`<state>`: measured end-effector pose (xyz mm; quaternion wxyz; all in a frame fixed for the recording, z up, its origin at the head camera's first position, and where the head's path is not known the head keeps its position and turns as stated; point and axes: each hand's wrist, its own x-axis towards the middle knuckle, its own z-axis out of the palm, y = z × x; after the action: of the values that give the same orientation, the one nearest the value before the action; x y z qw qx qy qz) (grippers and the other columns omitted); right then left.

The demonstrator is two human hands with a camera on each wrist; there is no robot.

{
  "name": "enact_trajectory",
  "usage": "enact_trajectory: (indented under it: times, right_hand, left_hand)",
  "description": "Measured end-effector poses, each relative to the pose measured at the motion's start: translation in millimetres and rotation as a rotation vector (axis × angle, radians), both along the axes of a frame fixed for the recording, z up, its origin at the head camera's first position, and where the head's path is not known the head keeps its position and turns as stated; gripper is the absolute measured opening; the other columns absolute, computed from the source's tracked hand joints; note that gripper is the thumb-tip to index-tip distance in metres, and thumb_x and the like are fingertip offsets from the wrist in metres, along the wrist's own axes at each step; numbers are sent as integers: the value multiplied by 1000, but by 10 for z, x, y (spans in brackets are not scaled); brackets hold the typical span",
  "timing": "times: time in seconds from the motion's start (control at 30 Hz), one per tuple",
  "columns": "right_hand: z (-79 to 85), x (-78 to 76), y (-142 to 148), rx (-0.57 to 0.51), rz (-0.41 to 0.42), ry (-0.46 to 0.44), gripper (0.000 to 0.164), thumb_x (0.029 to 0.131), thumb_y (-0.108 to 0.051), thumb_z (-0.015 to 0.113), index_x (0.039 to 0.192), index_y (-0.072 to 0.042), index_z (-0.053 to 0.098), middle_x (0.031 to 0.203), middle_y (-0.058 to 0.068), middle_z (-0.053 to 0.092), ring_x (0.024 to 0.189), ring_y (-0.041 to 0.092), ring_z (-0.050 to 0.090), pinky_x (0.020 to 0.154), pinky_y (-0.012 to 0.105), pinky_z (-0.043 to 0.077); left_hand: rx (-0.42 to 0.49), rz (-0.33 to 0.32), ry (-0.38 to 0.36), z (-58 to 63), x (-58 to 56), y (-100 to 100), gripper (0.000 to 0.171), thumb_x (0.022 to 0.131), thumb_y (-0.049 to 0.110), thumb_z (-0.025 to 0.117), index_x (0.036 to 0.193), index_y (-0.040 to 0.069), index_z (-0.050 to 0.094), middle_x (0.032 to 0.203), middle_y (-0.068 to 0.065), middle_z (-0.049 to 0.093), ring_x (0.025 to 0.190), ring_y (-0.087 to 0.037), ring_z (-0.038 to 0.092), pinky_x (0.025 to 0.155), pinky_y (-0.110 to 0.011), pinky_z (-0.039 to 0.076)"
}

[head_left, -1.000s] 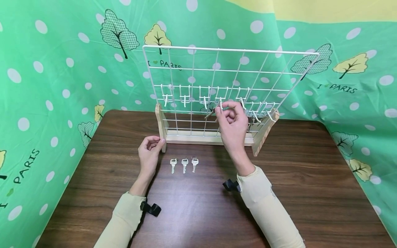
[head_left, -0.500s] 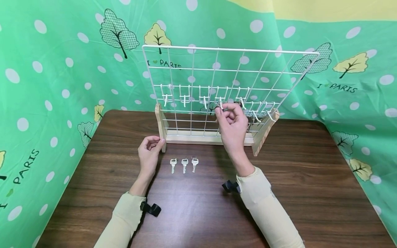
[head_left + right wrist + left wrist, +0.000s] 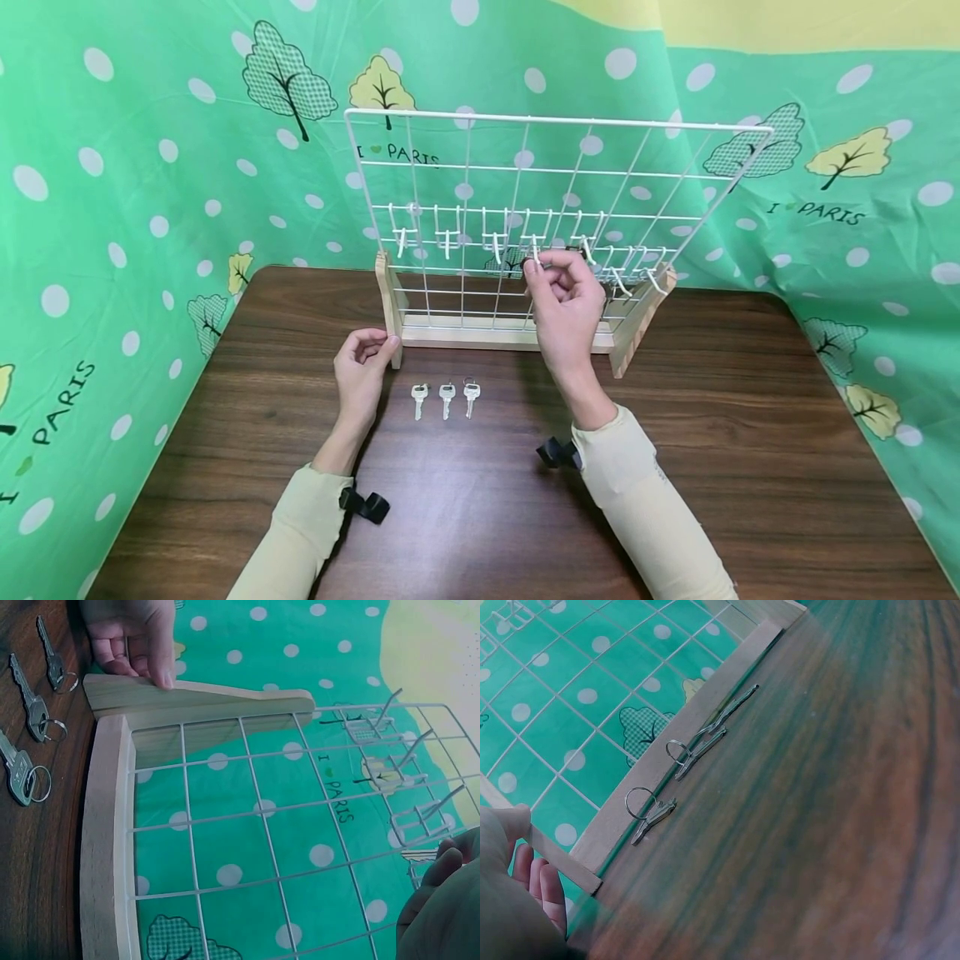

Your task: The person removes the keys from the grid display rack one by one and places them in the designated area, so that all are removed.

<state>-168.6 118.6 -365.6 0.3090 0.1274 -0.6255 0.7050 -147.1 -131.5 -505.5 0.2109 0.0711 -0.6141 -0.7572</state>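
Note:
My left hand grips the left wooden leg of a white wire grid rack, thumb on one side and fingers on the other. At the row of white hooks, my right hand pinches a key; in the right wrist view its blade shows past the fingertips, while in the head view the fingers hide most of it. Those fingertips are beside the fourth hook from the left. Whether the key's ring is around that hook, I cannot tell. Three keys with rings, among them a middle key, lie in front of the rack.
Three hooks on the left, such as the leftmost hook, carry nothing. Dark items hang near the hooks on the right, partly hidden by my right hand. The rack's wooden base stands on a brown table. A green curtain surrounds the table.
The key that stuck out left of my right fingertips has turned out of sight in the head view. My right hand has shifted slightly right. The left hand stays on the leg.

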Motion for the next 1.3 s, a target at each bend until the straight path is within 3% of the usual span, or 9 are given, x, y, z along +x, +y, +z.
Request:
enact_trajectory:
  times: [0.1,0.8,1.1,1.3]
  right_hand:
    - [-4,6,6,8,-15,11,22,98,-1,76,103,17,66,70,-11,63,51,-1,48,48,14,36]
    - [5,130,30,6,1,39,25,98,-5,77,102,17,67,71,-10,62,54,0,50,49,14,34]
    - [9,160,51,-6,-7,58,3,97,6,74,99,8,74,73,-7,62,57,2,47,50,14,33]
    - [5,184,66,-9,5,65,3,97,7,74,99,9,74,73,-6,63,57,2,49,49,14,34]
  left_hand:
    - [-3,0,2,1,0,2,14,93,-12,80,102,-5,71,91,7,73,84,-6,68,80,-16,55]
    - [7,2,5,-20,-4,-6,15,94,-12,80,101,-2,71,91,7,73,85,-6,68,81,-16,55]
    - [-5,9,20,-32,-15,-2,14,93,-13,80,101,-7,70,91,7,72,84,-5,67,80,-16,55]
    - [-4,7,20,-18,-4,-3,15,93,-13,80,101,-3,71,91,7,72,84,-7,68,81,-17,55]
